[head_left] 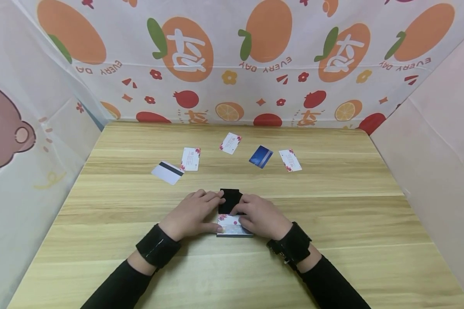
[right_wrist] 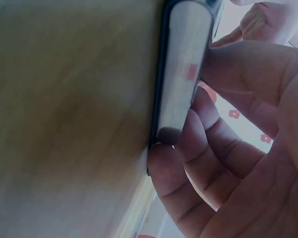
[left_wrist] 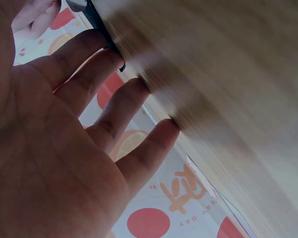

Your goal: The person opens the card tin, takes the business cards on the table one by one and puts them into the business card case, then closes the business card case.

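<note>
An unfolded business card holder lies on the table, its black lid pointing away from me and its shiny metal tray nearer. In the tray sits a white card with pink flowers, partly covered by fingers. My left hand rests along the holder's left side with fingers extended, thumb on the tray's corner and fingertips at the lid. From the right, my right hand curls its fingers round the holder's side, index finger and thumb over the card. The right wrist view shows the holder's metal edge against these fingers.
Beyond the hands lie a white card with a dark stripe, a blue card and white flowered cards: one at left, one in the middle, one at right. A fruit-printed cloth hangs behind the wooden table.
</note>
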